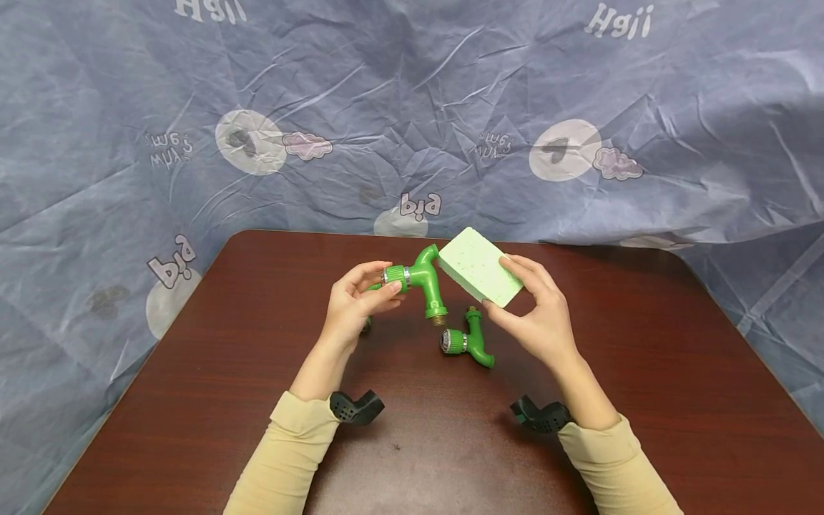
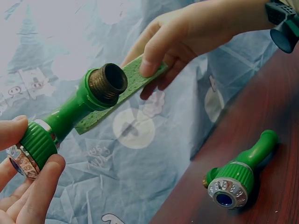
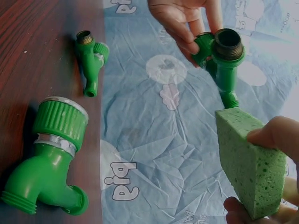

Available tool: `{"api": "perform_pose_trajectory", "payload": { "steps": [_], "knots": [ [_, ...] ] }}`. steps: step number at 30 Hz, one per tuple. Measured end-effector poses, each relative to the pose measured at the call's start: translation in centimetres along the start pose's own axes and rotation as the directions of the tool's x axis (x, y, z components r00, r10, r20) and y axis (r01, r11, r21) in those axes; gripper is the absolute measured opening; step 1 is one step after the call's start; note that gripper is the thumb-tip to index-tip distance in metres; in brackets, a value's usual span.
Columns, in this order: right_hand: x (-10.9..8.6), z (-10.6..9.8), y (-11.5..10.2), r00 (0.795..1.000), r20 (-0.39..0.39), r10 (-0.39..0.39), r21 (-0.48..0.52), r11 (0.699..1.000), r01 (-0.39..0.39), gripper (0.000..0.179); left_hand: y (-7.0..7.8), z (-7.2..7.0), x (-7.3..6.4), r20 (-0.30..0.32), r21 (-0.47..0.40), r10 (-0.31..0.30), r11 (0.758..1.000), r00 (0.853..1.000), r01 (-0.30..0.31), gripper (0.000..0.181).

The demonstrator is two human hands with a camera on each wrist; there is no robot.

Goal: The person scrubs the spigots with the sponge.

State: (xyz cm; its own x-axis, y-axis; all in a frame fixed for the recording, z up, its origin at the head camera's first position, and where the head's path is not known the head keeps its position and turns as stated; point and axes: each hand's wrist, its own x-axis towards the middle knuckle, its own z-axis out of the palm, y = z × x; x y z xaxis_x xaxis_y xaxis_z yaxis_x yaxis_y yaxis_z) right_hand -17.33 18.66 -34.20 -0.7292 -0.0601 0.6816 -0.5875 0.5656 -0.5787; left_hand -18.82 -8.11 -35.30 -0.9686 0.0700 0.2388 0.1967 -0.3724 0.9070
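My left hand (image 1: 354, 300) grips a green tap (image 1: 423, 275) by its ribbed knob, holding it above the table with the brass threaded end pointing down. In my right hand (image 1: 543, 315) is a light green sponge (image 1: 479, 265), pinched by its edges between thumb and fingers. The sponge's near corner is close to the tap's spout; in the right wrist view the spout end (image 3: 230, 99) meets the sponge's top edge, and I cannot tell whether they touch. A second green tap (image 1: 476, 343) lies on the table below the hands.
Behind my left hand lies a third green tap, mostly hidden in the head view but plain in the right wrist view (image 3: 91, 65). The dark red wooden table (image 1: 257, 429) ends at a blue-grey printed cloth (image 1: 412, 107). Black wrist mounts (image 1: 357, 408) sit on both forearms.
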Motion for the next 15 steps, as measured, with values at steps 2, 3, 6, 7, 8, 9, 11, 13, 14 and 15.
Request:
{"api": "perform_pose_trajectory", "payload": {
  "steps": [2, 3, 6, 7, 8, 9, 11, 13, 14, 15],
  "knots": [
    [0.0, 0.0, -0.1, 1.0, 0.026, 0.011, -0.002, 1.0, -0.011, 0.061, 0.0, 0.0, 0.0, -0.003, -0.008, 0.009, 1.0, 1.0, -0.009, 0.034],
    [0.0, 0.0, -0.2, 0.999, 0.031, 0.015, -0.002, 1.0, -0.015, 0.061, 0.1, -0.1, 0.0, -0.001, -0.013, 0.016, 1.0, 1.0, -0.016, 0.035],
    [0.0, -0.1, -0.3, 0.999, 0.042, 0.018, -0.002, 1.0, -0.018, 0.061, 0.1, -0.1, 0.0, 0.01, -0.025, 0.035, 0.999, 0.999, -0.035, 0.039],
    [0.0, -0.1, -0.4, 0.999, 0.05, 0.016, 0.002, 1.0, -0.016, 0.061, 0.1, -0.1, 0.0, 0.012, -0.025, 0.041, 0.999, 0.999, -0.041, 0.04],
    [0.0, -0.1, -0.4, 0.998, 0.057, 0.011, 0.005, 1.0, -0.012, 0.062, 0.1, 0.0, 0.0, 0.015, -0.024, 0.047, 0.999, 0.999, -0.046, 0.04],
    [0.0, -0.1, -0.5, 0.998, 0.063, 0.005, 0.007, 1.0, -0.006, 0.062, 0.0, 0.0, 0.0, 0.017, -0.022, 0.052, 0.998, 0.999, -0.051, 0.04],
    [0.0, 0.0, -0.6, 0.998, 0.063, -0.012, 0.014, 1.0, 0.011, 0.063, 0.0, -0.1, 0.1, 0.019, -0.008, 0.055, 0.998, 0.998, -0.054, 0.04],
    [0.0, 0.0, -0.8, 0.998, 0.047, -0.033, 0.024, 0.999, 0.031, 0.062, -0.1, -0.1, 0.1, 0.022, 0.012, 0.052, 0.999, 0.998, -0.052, 0.04],
    [0.0, 0.0, -1.1, 0.999, 0.035, -0.041, 0.027, 0.999, 0.04, 0.062, -0.1, -0.1, 0.1, 0.022, 0.033, 0.05, 0.998, 0.998, -0.051, 0.04],
    [0.0, 0.0, -1.5, 0.998, 0.02, -0.053, 0.031, 0.998, 0.052, 0.06, -0.2, -0.1, 0.1, 0.024, 0.059, 0.047, 0.997, 0.999, -0.049, 0.041]
  ]
}}
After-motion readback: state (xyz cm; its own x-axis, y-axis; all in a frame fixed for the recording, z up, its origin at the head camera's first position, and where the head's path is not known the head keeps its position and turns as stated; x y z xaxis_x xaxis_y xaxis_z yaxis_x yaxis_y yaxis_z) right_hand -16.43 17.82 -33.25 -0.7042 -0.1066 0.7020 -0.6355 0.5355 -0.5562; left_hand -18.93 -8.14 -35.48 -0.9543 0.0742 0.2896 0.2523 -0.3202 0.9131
